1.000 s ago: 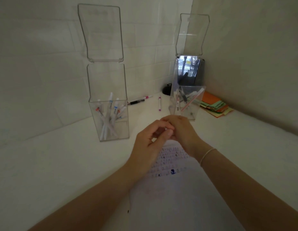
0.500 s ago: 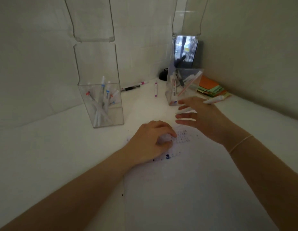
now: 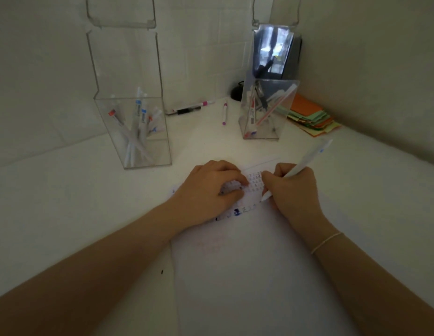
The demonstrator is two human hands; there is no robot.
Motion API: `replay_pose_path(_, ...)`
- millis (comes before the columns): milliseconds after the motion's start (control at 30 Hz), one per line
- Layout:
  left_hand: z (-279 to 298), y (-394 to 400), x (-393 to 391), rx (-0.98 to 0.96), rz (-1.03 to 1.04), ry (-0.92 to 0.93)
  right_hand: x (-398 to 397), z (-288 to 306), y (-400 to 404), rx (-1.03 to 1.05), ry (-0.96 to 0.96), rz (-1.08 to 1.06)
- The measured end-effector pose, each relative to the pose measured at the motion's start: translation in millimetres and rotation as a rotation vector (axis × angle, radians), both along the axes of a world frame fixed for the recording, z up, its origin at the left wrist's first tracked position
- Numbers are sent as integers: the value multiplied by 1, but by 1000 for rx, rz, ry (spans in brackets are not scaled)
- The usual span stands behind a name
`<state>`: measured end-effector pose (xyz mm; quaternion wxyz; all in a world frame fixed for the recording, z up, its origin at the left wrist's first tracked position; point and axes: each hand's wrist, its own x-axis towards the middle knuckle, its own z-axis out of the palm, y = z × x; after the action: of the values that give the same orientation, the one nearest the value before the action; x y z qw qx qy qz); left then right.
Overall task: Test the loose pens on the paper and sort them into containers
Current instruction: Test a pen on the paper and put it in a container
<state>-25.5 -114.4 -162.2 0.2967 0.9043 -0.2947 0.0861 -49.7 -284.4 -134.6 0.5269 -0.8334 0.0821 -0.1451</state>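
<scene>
My right hand (image 3: 293,190) grips a white pen (image 3: 305,163) in a writing hold, its tip down on the white paper (image 3: 247,263) beside rows of small ink marks (image 3: 253,184). On the paper's upper left part rests my left hand (image 3: 208,192), its fingers curled over the marks. A clear container (image 3: 138,132) at the left holds several white pens. Another clear container (image 3: 264,112) at the back right also holds several pens. Two loose pens lie between them: a black-and-pink one (image 3: 190,108) and a white-and-purple one (image 3: 225,113).
Both containers have raised clear lids. A stack of orange and green paper notes (image 3: 310,115) lies in the back right corner beside the wall. A small black object (image 3: 236,92) sits by the back wall. Walls close in at the back and right.
My right hand, which was joined with the left, swung out with the pen and came down to the paper in a writing grip. My left hand settled flat onto the paper.
</scene>
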Motion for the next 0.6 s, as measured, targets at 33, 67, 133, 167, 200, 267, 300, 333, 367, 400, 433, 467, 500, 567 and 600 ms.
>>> replay_pose_path(33, 0, 0, 0, 0, 0, 1, 0, 0, 0, -1, 4, 2)
replay_pose_path(67, 0, 0, 0, 1, 0, 1, 0, -1, 0, 2, 9, 9)
replay_pose_path(133, 0, 0, 0, 7, 4, -2, 1, -3, 0, -3, 4, 24)
replay_pose_path(167, 0, 0, 0, 9, 6, -2, 1, -4, 0, -19, -8, 26)
replay_pose_path(200, 1, 0, -1, 9, 6, -1, 1, -5, 0, -45, -26, 25)
replay_pose_path(267, 1, 0, -1, 3, 1, -2, 2, -7, 0, -85, -54, 23)
replay_pose_path(300, 1, 0, -1, 4, -1, -1, 2, -8, -1, -85, -62, 25)
replay_pose_path(333, 2, 0, -2, 9, 0, 4, 2, -7, -1, -80, -66, 32)
replay_pose_path(367, 3, 0, -2, 14, 1, 10, 1, -7, -1, -85, -65, 41)
replay_pose_path(400, 3, -1, -2, 17, 3, 12, 1, -7, -1, -97, -65, 48)
replay_pose_path(433, 4, -1, -2, 17, 4, 11, 2, -7, -1, -107, -67, 49)
replay_pose_path(467, 4, -1, -3, 18, 5, 11, 3, -8, -2, -104, -69, 46)
replay_pose_path(500, 4, -1, -3, 18, 4, 11, 3, -8, -2, -99, -76, 39)
replay_pose_path(567, 4, 0, -3, 12, 1, 14, 3, -9, -2, -98, -86, 33)
replay_pose_path(600, 4, 0, -3, 7, -1, 14, 3, -9, -3, -87, -84, 35)
